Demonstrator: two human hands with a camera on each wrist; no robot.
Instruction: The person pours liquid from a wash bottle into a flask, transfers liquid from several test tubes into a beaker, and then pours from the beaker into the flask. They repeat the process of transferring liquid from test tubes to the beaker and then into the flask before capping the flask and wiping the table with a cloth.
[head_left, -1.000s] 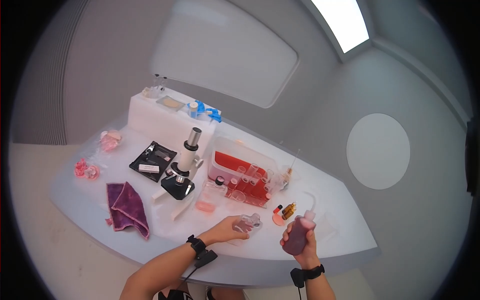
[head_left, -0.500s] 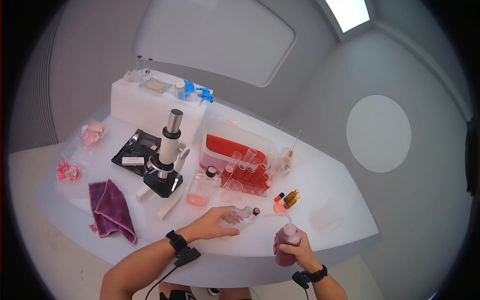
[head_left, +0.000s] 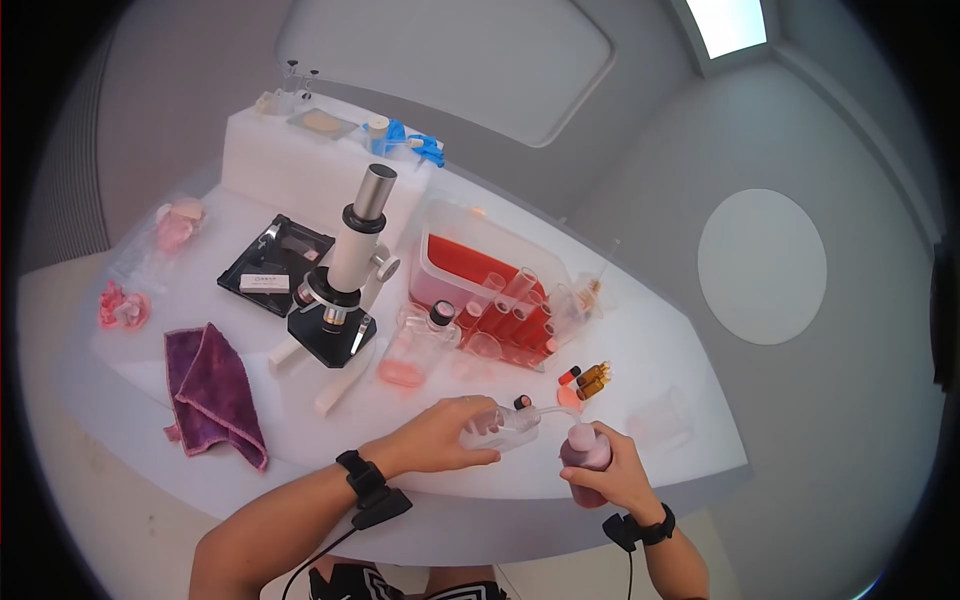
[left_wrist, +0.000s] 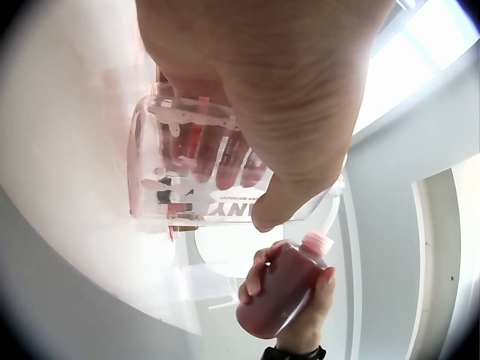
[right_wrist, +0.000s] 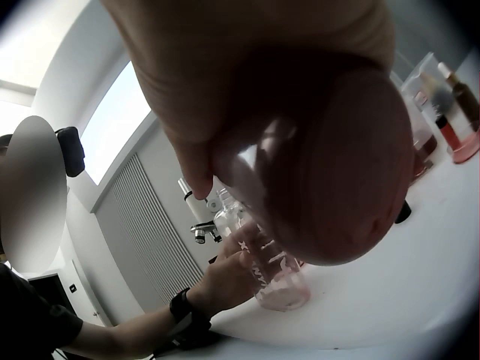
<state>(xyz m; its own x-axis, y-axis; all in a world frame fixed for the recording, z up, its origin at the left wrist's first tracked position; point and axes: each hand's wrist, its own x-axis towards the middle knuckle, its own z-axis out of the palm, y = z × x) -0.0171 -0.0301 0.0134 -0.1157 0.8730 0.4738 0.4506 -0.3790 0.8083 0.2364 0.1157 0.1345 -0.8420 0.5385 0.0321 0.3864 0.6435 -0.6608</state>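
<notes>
My left hand [head_left: 440, 437] grips a clear bottle [head_left: 515, 432] from the side, low over the front of the table; through its wall the fingers show in the left wrist view. White lettering runs along the bottle [right_wrist: 271, 266]. My right hand [head_left: 622, 472] holds a squeeze bottle of dark pink liquid [head_left: 583, 480], fingers wrapped round its body [left_wrist: 279, 292]. The bent spout [head_left: 556, 410] of the squeeze bottle reaches left to the clear bottle's neck; whether its tip is inside I cannot tell. A small black cap [head_left: 522, 402] shows just behind the neck.
A microscope [head_left: 345, 265] stands left of centre, beside a black tray [head_left: 262, 262] and a purple cloth [head_left: 212, 400]. Behind my hands are a stoppered flask [head_left: 415, 350], test tubes [head_left: 512, 310] and a red-lined tub [head_left: 470, 260]. Brown vials [head_left: 594, 381] lie to the right.
The squeeze bottle has moved from beside the vials, down and left, and its spout now points at the clear bottle. The clear bottle is tilted less upward-facing than I can judge; the head view has shifted.
</notes>
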